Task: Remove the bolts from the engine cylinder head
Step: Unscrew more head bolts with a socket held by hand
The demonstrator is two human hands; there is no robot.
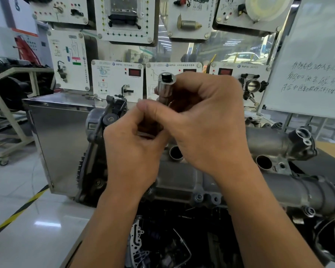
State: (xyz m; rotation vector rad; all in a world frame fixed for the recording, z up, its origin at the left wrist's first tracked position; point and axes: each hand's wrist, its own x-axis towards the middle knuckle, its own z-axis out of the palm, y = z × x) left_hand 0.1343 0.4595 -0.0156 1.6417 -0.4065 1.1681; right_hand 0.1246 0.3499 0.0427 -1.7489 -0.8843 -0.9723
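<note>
A grey metal engine cylinder head (pixel 184 180) lies across the lower middle, with open round bores on top and small bolts (pixel 198 197) along its near flange. Above it my right hand (pixel 207 122) grips a shiny steel socket (pixel 165 84), held upright with its square drive hole facing up. My left hand (pixel 135 144) sits just below and left of it, fingers curled round the socket's lower part, which both hands hide. What sits in the socket's lower end is hidden.
A timing cover and toothed wheel (pixel 93 144) stand at the head's left end beside a steel cabinet (pixel 62 136). Training panels (pixel 117 80) and a whiteboard (pixel 307 60) fill the back. A perforated gasket (pixel 136 238) lies below. Yellow-black floor tape (pixel 17 211) runs at left.
</note>
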